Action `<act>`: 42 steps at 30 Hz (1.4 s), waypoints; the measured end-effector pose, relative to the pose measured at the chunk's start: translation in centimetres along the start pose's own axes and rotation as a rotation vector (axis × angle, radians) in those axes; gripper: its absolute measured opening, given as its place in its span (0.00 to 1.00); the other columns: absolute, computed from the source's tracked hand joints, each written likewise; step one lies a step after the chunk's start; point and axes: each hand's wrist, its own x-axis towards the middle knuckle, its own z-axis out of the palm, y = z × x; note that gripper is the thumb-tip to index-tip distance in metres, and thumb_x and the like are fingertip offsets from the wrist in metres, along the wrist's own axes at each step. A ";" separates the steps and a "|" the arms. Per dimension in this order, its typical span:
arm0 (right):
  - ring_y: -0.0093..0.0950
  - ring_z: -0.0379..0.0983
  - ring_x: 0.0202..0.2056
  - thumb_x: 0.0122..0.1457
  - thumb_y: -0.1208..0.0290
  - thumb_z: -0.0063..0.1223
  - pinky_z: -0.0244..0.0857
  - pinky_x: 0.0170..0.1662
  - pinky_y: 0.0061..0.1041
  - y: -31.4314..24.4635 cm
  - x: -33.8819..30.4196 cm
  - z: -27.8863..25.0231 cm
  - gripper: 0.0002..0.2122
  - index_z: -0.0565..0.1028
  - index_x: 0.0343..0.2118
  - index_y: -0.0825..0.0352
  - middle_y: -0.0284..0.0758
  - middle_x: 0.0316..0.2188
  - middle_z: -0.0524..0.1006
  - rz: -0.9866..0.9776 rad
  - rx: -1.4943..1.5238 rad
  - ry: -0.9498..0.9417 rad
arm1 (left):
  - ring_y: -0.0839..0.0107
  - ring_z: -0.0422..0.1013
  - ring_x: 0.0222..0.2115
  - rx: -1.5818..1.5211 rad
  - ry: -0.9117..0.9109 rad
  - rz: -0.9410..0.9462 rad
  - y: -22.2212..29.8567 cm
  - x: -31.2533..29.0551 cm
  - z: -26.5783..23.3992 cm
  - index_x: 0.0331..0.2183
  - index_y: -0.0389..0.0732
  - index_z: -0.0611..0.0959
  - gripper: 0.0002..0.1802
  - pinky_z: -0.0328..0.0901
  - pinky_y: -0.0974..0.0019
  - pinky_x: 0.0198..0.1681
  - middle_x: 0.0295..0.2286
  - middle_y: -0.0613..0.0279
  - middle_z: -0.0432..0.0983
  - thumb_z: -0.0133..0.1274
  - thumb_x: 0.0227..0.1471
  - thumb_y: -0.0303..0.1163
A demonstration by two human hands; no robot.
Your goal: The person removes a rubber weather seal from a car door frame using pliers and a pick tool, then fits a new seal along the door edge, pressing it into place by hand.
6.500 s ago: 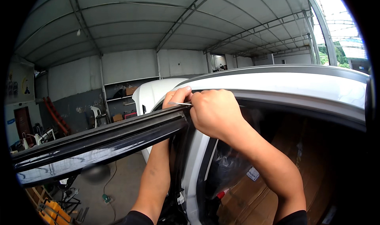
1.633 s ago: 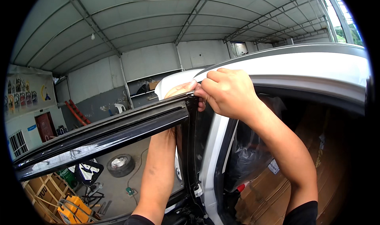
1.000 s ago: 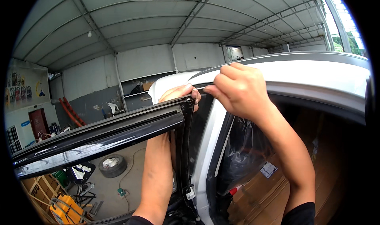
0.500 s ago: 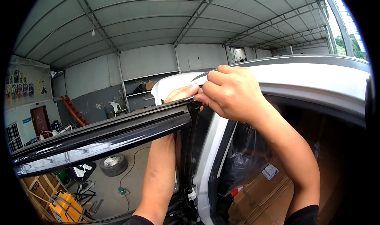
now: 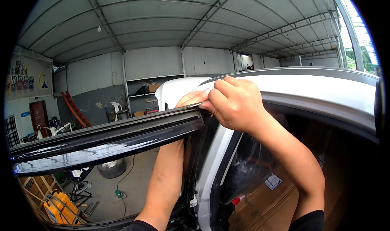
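Note:
A dark car door frame [image 5: 122, 132] stands open in front of me, its top rail running to the left. At its upper right corner, my right hand [image 5: 235, 103] pinches the end of a thin dark trim strip [image 5: 190, 106] along the rail's top edge. My left hand [image 5: 192, 97] comes up behind the rail, the forearm passing through the window opening. Its thumb and fingers close at the same strip, touching the right fingertips; the rail hides part of this hand. Beyond both hands lies the white car roof [image 5: 300, 84].
A white pillar [image 5: 215, 166] stands right of the door. Inside the car are a black plastic bag [image 5: 248, 166] and brown cardboard [image 5: 264, 206]. Through the window opening show a tire [image 5: 111, 170], a cable and a yellow machine [image 5: 61, 206]. A red ladder [image 5: 75, 109] leans on the wall.
My view has shifted slightly. Both hands stay at the frame corner, the right one a little lower and turned. A thin edge of the strip now shows more plainly beside the fingers.

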 end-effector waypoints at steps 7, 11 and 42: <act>0.29 0.63 0.18 0.49 0.63 0.58 0.57 0.19 0.28 -1.2 -0.1 0.9 0.15 0.66 0.16 0.64 0.32 0.16 0.63 0.023 0.004 0.119 | 0.73 0.71 0.32 0.102 0.009 0.099 0.2 -0.4 -0.1 0.35 0.35 0.80 0.15 0.65 0.71 0.38 0.30 0.59 0.75 0.48 0.58 0.38; 0.30 0.63 0.18 0.50 0.64 0.58 0.56 0.19 0.28 -0.7 -1.2 0.8 0.13 0.67 0.18 0.64 0.32 0.17 0.62 0.024 -0.056 0.105 | 0.72 0.71 0.34 0.134 -0.011 0.193 -1.9 0.3 0.1 0.37 0.34 0.80 0.15 0.66 0.70 0.40 0.32 0.58 0.75 0.48 0.58 0.36; 0.32 0.66 0.13 0.52 0.65 0.57 0.58 0.16 0.30 0.3 -0.1 1.0 0.13 0.66 0.19 0.64 0.32 0.13 0.67 0.001 0.205 -0.047 | 0.56 0.70 0.47 0.681 0.007 0.752 -2.7 -0.1 -0.6 0.48 0.35 0.74 0.19 0.64 0.58 0.53 0.46 0.47 0.71 0.45 0.61 0.36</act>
